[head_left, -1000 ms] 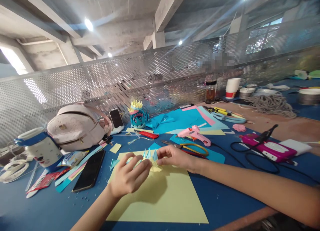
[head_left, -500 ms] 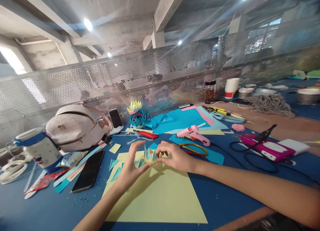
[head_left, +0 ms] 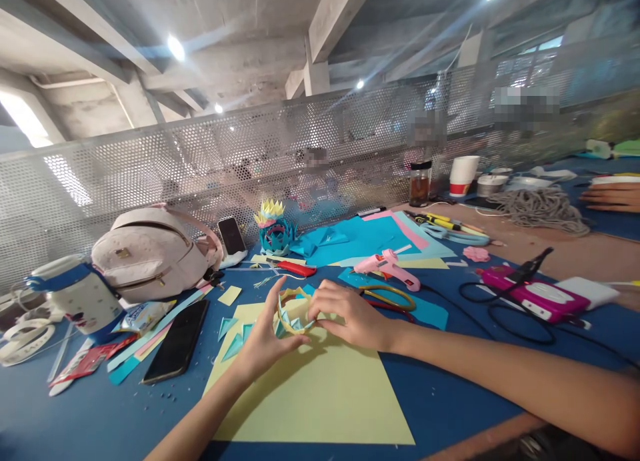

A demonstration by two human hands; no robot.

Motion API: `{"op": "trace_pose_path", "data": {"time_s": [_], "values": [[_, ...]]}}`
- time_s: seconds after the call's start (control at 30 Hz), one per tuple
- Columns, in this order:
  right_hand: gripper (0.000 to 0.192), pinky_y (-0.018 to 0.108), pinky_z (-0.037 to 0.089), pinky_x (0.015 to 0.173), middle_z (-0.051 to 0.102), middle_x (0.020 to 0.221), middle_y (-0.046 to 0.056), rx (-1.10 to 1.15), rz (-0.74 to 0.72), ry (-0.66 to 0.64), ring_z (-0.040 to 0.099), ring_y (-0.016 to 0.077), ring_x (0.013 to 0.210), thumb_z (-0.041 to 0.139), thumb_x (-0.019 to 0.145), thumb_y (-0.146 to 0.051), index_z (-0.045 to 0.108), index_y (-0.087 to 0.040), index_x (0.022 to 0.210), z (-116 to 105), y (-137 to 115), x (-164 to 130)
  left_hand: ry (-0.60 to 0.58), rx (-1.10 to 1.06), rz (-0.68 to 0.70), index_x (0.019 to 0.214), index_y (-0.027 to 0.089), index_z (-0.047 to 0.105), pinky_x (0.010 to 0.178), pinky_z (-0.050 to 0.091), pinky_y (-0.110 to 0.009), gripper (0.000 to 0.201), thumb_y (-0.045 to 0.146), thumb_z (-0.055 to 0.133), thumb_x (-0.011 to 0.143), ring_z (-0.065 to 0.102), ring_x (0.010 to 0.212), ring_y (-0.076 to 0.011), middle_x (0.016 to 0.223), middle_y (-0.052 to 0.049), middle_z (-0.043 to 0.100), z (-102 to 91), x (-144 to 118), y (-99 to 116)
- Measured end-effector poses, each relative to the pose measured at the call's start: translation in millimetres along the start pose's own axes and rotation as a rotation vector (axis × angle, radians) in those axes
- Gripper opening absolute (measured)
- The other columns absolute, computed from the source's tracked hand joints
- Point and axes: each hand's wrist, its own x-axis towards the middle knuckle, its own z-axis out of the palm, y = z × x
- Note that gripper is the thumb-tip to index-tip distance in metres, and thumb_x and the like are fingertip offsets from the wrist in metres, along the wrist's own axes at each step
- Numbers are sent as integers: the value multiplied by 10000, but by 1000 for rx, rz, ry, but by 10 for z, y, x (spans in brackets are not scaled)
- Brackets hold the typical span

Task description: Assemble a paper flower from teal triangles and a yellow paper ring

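Note:
Both of my hands hold a small folded paper ring [head_left: 291, 312] of yellow and light blue points, tilted up just above a large yellow sheet [head_left: 320, 391]. My left hand [head_left: 265, 338] cups its left side with the thumb raised. My right hand [head_left: 347, 314] pinches its right edge. A few loose blue folded triangles [head_left: 234, 334] lie at the sheet's left corner.
A black phone [head_left: 176, 341] lies left of the sheet. Scissors [head_left: 387, 296] and a pink glue gun [head_left: 387, 266] sit behind my right hand. A backpack [head_left: 150, 251], a mug [head_left: 80, 298] and a finished paper flower [head_left: 274, 229] stand further back. Another person's hand [head_left: 613, 196] rests far right.
I have tipped the paper piece up so it shows as an open ring, and my left thumb has lifted. Another person's hand has come into view at the far right.

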Motion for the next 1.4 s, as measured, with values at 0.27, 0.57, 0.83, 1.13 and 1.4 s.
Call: {"op": "trace_pose_path", "data": {"time_s": [0.27, 0.57, 0.83, 1.13, 1.4], "values": [[91, 329, 369, 801, 662, 959, 48, -76, -2, 0, 480, 194, 876, 616, 873, -154, 671, -190, 936, -7, -8, -12, 15, 105, 12, 1483, 281, 191, 1101, 352, -506, 892, 181, 721, 773, 456, 1310, -285, 1374, -133, 497, -2, -1, 81], [140, 327, 342, 792, 677, 903, 37, -136, 16, 9, 503, 186, 866, 676, 868, -340, 685, -200, 874, 60, -17, -26, 60, 171, 78, 1466, 276, 231, 1072, 372, -517, 863, 207, 728, 764, 474, 1284, -307, 1380, -133, 491, 44, -11, 87], [103, 337, 326, 779, 687, 863, 33, -137, 5, 57, 499, 191, 842, 658, 880, -297, 688, -206, 842, 62, -37, -39, 83, 181, 73, 1471, 283, 228, 1092, 341, -520, 869, 191, 719, 760, 445, 1310, -309, 1394, -126, 479, 84, -27, 70], [65, 350, 294, 794, 697, 920, 25, -140, 14, 46, 487, 194, 861, 656, 872, -278, 683, -223, 895, 48, -90, -31, 76, 195, 99, 1458, 280, 255, 1072, 376, -501, 829, 229, 725, 777, 464, 1298, -310, 1395, -129, 482, 70, -25, 71], [62, 359, 282, 816, 702, 905, 16, -97, 30, 66, 479, 194, 854, 673, 834, -281, 677, -222, 852, 52, -119, -38, 84, 197, 116, 1461, 292, 257, 1066, 383, -506, 876, 254, 765, 749, 441, 1319, -328, 1435, -133, 449, 72, -25, 75]]}}
